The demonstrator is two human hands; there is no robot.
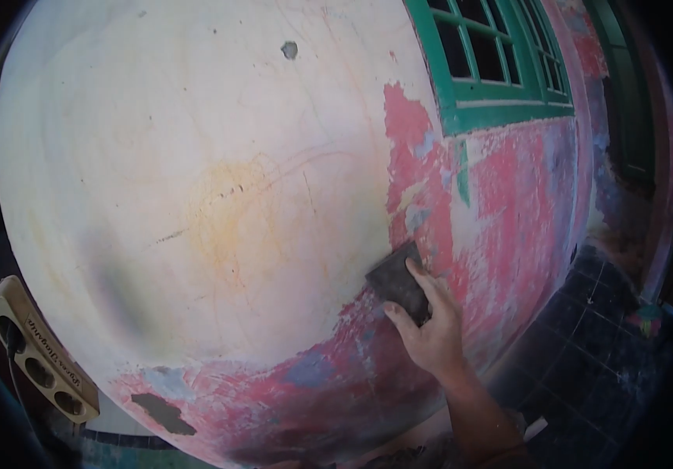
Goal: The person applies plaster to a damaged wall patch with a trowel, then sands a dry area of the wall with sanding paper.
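Note:
My right hand (434, 328) is closed on a dark grey, square-edged piece of sandpaper (399, 283), thumb on its left side and fingers over its upper right edge. The sandpaper lies against the wall (313, 258) where the off-white coat meets rough, worn pink paint (500, 203). Ragged pink and bluish patches run below the pale area and up its right side. Yellow and reddish scribbles mark the white part. My left hand is out of view.
A green-framed window (500, 98) sits at upper right. Dark floor tiles (571, 336) stretch along the wall's foot at right. A power strip (43, 352) with a plugged-in cable stands at lower left. Bare grey plaster (163, 414) shows low on the wall.

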